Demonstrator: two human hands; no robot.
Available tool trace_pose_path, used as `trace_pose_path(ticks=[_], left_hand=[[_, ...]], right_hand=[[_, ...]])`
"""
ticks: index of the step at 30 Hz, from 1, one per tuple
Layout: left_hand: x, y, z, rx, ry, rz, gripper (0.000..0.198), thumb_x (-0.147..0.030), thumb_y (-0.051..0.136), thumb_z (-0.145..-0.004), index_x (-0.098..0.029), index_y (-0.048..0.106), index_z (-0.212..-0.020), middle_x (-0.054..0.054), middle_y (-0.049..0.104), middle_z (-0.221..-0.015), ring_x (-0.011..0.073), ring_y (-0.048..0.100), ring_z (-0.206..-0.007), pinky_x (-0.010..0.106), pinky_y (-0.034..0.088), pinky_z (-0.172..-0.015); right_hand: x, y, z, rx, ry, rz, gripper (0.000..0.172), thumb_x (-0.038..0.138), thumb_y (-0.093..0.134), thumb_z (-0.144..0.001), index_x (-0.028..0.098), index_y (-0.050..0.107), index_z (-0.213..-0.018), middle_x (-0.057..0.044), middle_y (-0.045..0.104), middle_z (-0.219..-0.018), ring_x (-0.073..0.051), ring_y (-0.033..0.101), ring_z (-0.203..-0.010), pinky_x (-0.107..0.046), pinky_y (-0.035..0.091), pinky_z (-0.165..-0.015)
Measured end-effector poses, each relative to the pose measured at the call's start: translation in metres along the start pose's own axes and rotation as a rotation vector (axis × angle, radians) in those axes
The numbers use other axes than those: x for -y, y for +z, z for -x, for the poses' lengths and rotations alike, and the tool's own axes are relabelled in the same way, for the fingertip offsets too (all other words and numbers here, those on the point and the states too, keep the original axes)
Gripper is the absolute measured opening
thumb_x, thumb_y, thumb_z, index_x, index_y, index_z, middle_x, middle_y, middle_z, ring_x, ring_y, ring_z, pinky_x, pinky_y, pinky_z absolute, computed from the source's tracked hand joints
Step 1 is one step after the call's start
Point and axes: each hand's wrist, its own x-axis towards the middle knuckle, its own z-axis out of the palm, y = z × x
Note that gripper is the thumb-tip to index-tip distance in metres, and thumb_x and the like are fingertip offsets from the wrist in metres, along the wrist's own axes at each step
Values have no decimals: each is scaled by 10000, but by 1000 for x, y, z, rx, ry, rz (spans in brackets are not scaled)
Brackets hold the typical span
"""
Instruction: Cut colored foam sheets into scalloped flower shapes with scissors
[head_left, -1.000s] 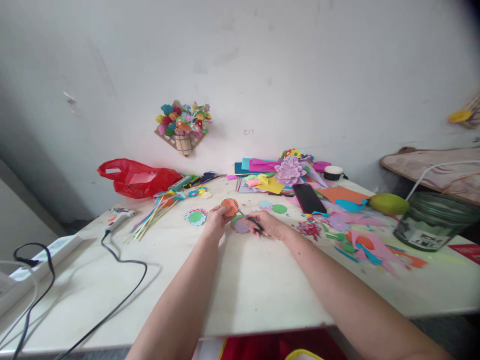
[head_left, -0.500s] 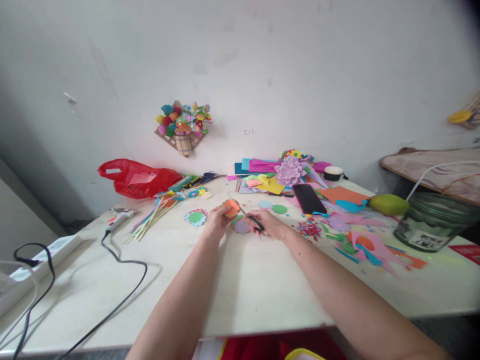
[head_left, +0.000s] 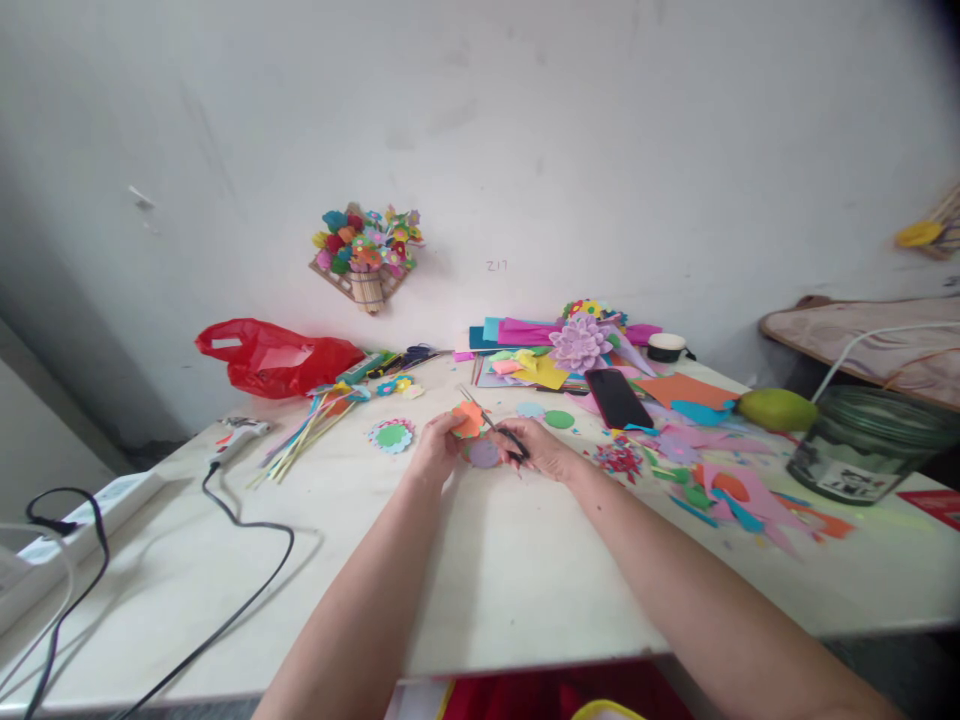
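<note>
Between the fingers of my left hand [head_left: 437, 446] is an orange flower-shaped cutout [head_left: 470, 419] with a scalloped edge. My right hand [head_left: 541, 448] is closed round the black handles of a pair of scissors [head_left: 513, 446]. The blades point up and left and lie against the orange piece's right edge. Below both hands, a lilac disc [head_left: 484, 455] rests on the table, partly covered. A green circle [head_left: 559, 419] and a pale blue cutout [head_left: 530, 410] lie just beyond my right hand. To the left sits a layered scalloped flower with a green centre [head_left: 391, 435].
Colourful scraps [head_left: 750, 490] spread over the right side, near a phone [head_left: 619, 398] and a glass jar [head_left: 874, 445]. On the left are a glue gun [head_left: 238, 438] with its cord, a power strip [head_left: 90, 520], a red plastic bag [head_left: 281, 358] and thin sticks [head_left: 307, 440].
The orange cutout has turned and risen slightly to the right in my left hand, showing more of its scalloped edge. The scissor blades now reach a little higher and further left.
</note>
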Motion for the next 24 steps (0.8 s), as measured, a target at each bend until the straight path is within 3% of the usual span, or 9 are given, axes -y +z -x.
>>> trace_pose_path(ticks=[11,24], left_hand=[[1,-1,1,42,-15,-37,130,-165,676,-543,-128,627,-658,29,665,-635,140,609,-569,256,502,-573],[-2,6,5,34,-108,1,140,-92,614,-614,-92,661,-746,67,709,-711,154,648,-603,277,551,-604]], right_hand=[[-9,-3,-4,19,-24,-37,341,481,660,-706,157,563,-751,33,548,-537,-61,430,-366,-191,183,-320],[-5,0,-3,1,-33,-80,366,479,694,-656,161,512,-670,34,532,-510,-60,420,-365,-198,193,-332]])
